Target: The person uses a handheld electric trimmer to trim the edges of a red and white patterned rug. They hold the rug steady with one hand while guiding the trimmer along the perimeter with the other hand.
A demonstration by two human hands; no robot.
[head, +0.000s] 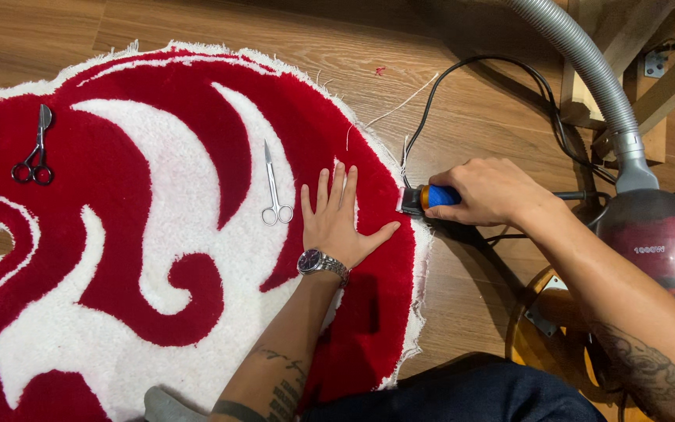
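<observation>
The left hand (340, 221) lies flat with fingers spread wide. The right hand (487, 192) is curled tight, far right.

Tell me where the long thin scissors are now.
In the head view, the long thin scissors lie on the red and white rug, just left of the flat left hand.

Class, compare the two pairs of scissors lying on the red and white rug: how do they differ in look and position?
The left scissors have a short, broad, bent blade; the middle scissors have long, thin, straight blades. The left scissors lie on red pile, far from the left hand; the middle scissors lie on white pile close beside it. Both are silvery metal, closed, handles toward the person.
</observation>
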